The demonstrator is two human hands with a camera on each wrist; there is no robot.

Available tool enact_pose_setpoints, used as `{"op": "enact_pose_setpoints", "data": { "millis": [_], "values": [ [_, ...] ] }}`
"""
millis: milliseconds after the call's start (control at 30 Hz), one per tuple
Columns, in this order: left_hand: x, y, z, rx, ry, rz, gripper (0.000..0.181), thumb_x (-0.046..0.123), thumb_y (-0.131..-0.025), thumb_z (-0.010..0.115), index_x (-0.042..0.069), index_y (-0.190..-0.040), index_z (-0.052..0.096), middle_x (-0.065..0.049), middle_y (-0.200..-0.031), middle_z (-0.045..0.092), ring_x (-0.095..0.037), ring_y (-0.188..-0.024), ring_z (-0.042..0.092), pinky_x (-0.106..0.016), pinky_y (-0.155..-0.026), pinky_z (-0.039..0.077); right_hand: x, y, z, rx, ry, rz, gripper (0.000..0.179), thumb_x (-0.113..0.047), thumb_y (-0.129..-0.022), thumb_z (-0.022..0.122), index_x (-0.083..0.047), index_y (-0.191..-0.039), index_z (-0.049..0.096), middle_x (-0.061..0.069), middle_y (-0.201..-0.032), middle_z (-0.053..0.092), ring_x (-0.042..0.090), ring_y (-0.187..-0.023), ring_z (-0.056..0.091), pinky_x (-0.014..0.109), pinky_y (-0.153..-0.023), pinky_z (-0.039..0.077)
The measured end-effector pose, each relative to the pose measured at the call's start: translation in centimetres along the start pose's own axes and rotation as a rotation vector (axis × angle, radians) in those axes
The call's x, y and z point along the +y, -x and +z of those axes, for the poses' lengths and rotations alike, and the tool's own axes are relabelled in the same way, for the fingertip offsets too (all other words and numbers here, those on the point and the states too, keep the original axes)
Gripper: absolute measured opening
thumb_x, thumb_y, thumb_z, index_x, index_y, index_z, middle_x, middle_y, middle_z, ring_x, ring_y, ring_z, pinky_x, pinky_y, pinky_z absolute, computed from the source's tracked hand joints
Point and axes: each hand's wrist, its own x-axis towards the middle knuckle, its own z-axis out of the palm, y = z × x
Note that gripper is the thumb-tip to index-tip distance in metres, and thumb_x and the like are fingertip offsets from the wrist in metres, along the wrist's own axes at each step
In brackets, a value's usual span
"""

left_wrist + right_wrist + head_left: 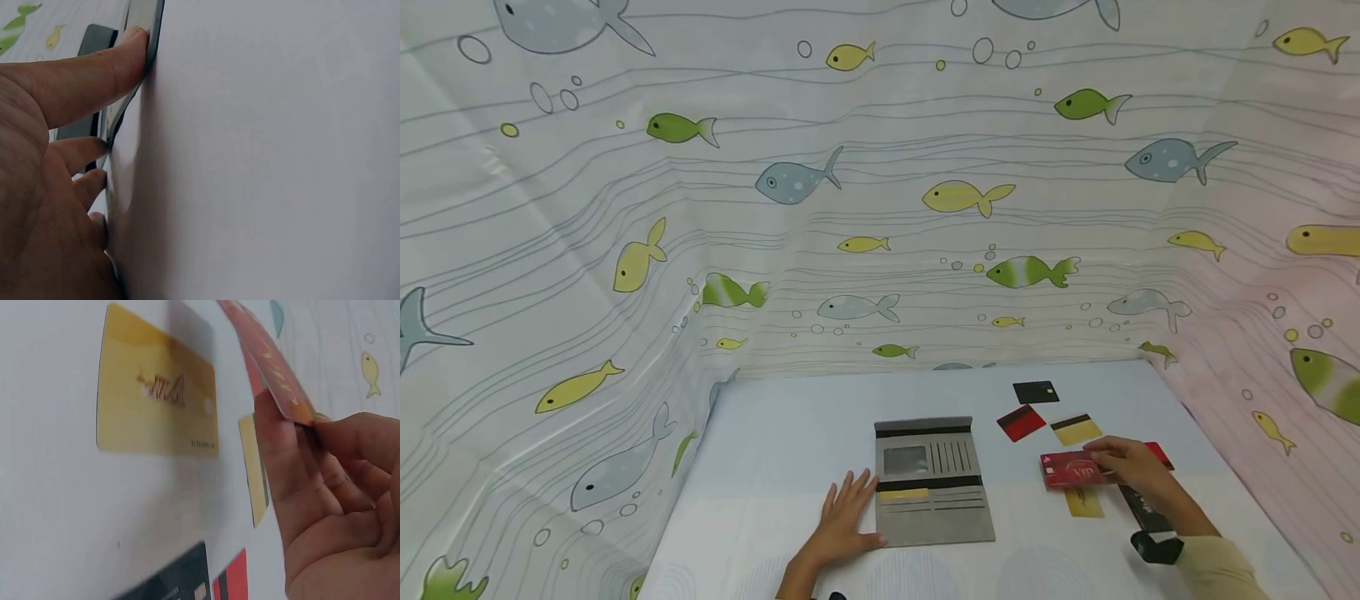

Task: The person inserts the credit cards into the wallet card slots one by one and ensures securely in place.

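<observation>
Currently the right hand pinches a glossy red plastic card lettered "VIP" between thumb and fingers, raised above the right part of the white table. To the left, an open grey folding wallet with black bands lies flat on the tabletop, its clear window in the far half and a yellow strip showing at a slot in the near half. The left hand is spread at the wallet's left side, its thumb touching the near left edge.

Several cards lie about the right hand. A plain gold card is on the near side of the red VIP card, partly covered by it from the head view. On the far side are a gold card with a black stripe, a red card with a black stripe and, farthest, a black card. To the right of the plain gold card lie a dark card and another red card, both cut off in the right wrist view.
</observation>
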Motion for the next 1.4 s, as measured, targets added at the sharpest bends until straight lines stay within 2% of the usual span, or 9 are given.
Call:
{"op": "enact_pose_setpoints", "data": {
  "millis": [200,333,600,700,800,933,1133,1267,1400],
  "values": [
    [0.0,0.1,0.0,0.007,0.017,-0.001,0.096,0.040,-0.076,0.081,0.007,-0.154,0.036,-0.021,-0.163,0.027,-0.050,-0.152,0.009,-0.069,-0.117,-0.002,-1.1,0.0,1.4,0.034,-0.074,-0.041,0.046,-0.027,-0.101,0.058,0.005,-0.134,0.055,0.034,-0.139,0.049,0.031,-0.109,0.061,0.031,-0.080,0.062],
    [0.0,0.1,0.1,0.007,0.012,0.002,0.096,0.041,-0.076,0.081,0.008,-0.154,0.036,-0.021,-0.163,0.027,-0.051,-0.151,0.010,-0.070,-0.117,-0.002,-1.8,0.0,2.3,0.049,-0.117,-0.039,0.047,-0.027,-0.101,0.059,0.005,-0.135,0.054,0.034,-0.140,0.047,0.029,-0.106,0.062,0.029,-0.079,0.062],
    [-0.1,0.2,-0.1,-0.001,0.001,-0.015,0.096,0.042,-0.077,0.080,0.009,-0.155,0.035,-0.020,-0.164,0.026,-0.049,-0.152,0.009,-0.069,-0.117,-0.002,-3.0,-0.4,4.6,0.038,-0.240,-0.051,0.045,-0.025,-0.101,0.059,0.003,-0.136,0.055,0.027,-0.139,0.052,0.022,-0.103,0.063,0.031,-0.083,0.061],
    [-0.1,0.2,-0.1,0.004,0.002,-0.003,0.096,0.042,-0.077,0.080,0.008,-0.155,0.035,-0.021,-0.163,0.027,-0.050,-0.152,0.010,-0.070,-0.117,-0.001,-3.5,-0.8,5.7,0.043,-0.268,-0.052,0.042,-0.025,-0.100,0.061,0.004,-0.131,0.058,0.025,-0.133,0.057,0.019,-0.098,0.064,0.031,-0.082,0.061],
    [-0.1,0.2,-0.2,0.011,-0.001,0.008,0.096,0.043,-0.078,0.079,0.007,-0.154,0.035,-0.022,-0.163,0.027,-0.051,-0.151,0.010,-0.071,-0.116,0.000,-4.0,-1.2,6.8,0.023,-0.290,-0.088,0.037,-0.020,-0.101,0.060,0.006,-0.126,0.059,0.026,-0.130,0.060,0.019,-0.097,0.066,0.032,-0.081,0.062],
    [0.0,0.1,-0.3,0.016,-0.007,0.014,0.095,0.043,-0.078,0.079,0.007,-0.154,0.036,-0.022,-0.163,0.027,-0.051,-0.151,0.011,-0.071,-0.116,0.000,-4.9,-1.6,8.4,0.006,-0.273,-0.147,0.034,-0.015,-0.100,0.061,0.004,-0.128,0.061,0.027,-0.128,0.061,0.022,-0.103,0.066,0.032,-0.080,0.062],
    [-0.1,0.0,-0.2,0.014,-0.019,0.011,0.095,0.043,-0.077,0.080,0.009,-0.155,0.036,-0.020,-0.163,0.027,-0.049,-0.152,0.011,-0.070,-0.117,0.001,-5.9,-2.0,10.8,-0.023,-0.264,-0.169,0.031,-0.013,-0.099,0.061,-0.001,-0.128,0.066,0.025,-0.137,0.056,0.031,-0.115,0.061,0.032,-0.083,0.061],
    [0.0,0.0,-0.2,0.019,-0.016,0.016,0.095,0.040,-0.077,0.081,0.009,-0.154,0.037,-0.020,-0.163,0.028,-0.049,-0.152,0.012,-0.070,-0.117,0.001,-6.5,-2.1,12.0,-0.035,-0.291,-0.190,0.027,-0.010,-0.098,0.061,0.001,-0.122,0.067,0.026,-0.134,0.057,0.034,-0.114,0.062,0.035,-0.083,0.062],
    [0.0,0.1,-0.1,0.016,-0.006,0.012,0.095,0.039,-0.077,0.082,0.009,-0.154,0.037,-0.020,-0.163,0.027,-0.050,-0.152,0.011,-0.069,-0.117,0.000,-7.0,-2.2,12.8,-0.063,-0.303,-0.218,0.027,-0.014,-0.098,0.063,-0.001,-0.121,0.068,0.024,-0.131,0.060,0.031,-0.111,0.064,0.035,-0.083,0.062]
  ]
}}
